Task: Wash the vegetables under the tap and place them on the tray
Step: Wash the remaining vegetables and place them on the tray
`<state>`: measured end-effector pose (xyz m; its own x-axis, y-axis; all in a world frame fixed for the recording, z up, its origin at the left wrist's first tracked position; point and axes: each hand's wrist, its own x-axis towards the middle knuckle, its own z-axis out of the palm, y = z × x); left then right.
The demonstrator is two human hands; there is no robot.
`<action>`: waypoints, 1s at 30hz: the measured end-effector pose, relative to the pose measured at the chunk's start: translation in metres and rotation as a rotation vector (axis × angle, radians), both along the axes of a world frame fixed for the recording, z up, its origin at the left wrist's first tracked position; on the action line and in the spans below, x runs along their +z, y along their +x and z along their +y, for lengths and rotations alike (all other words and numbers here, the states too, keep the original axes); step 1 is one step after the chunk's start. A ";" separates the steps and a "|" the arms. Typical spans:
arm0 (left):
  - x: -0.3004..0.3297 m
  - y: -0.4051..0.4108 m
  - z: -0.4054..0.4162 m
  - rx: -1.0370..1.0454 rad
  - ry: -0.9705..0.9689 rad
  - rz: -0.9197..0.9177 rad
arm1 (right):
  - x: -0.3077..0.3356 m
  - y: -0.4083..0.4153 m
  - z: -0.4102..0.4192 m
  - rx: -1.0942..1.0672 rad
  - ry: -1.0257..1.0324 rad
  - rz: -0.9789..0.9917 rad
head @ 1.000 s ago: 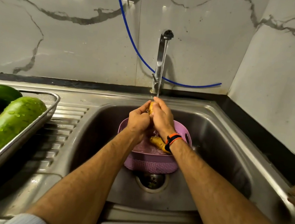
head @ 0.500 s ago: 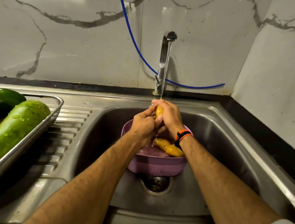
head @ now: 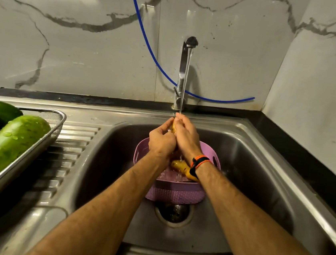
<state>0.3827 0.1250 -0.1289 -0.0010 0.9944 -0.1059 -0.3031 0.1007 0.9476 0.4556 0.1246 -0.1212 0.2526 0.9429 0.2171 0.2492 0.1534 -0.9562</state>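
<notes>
Both hands have shifted little since the earlier frames, still closed together around one yellow-orange vegetable under the stream from the tap. Left hand and right hand each grip it, fingers curled; only its tip shows.

Risk, as I judge it: wet skin, slick grip; it could slip into the purple basket or the sink.

Another yellow vegetable lies in the basket beneath the wrists. Tray sits on the drainboard to the left, crowded with a green gourd and other greens; free room looks scarce. A blue hose crosses the wall.
</notes>
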 end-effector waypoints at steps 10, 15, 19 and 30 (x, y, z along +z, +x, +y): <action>0.005 -0.007 -0.011 0.137 0.154 0.386 | 0.003 0.004 0.006 0.055 -0.157 0.009; 0.005 -0.014 -0.007 -0.018 0.086 0.188 | 0.006 0.008 0.001 -0.031 -0.088 0.042; 0.014 -0.017 -0.009 -0.140 0.025 -0.002 | 0.005 0.010 0.003 -0.057 -0.081 0.109; 0.006 -0.007 -0.005 -0.091 0.014 -0.094 | 0.005 0.004 -0.004 -0.089 0.034 -0.071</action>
<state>0.3757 0.1202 -0.1233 0.0986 0.9913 -0.0869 -0.3812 0.1183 0.9169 0.4595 0.1202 -0.1166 0.3179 0.9092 0.2687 0.3304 0.1594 -0.9303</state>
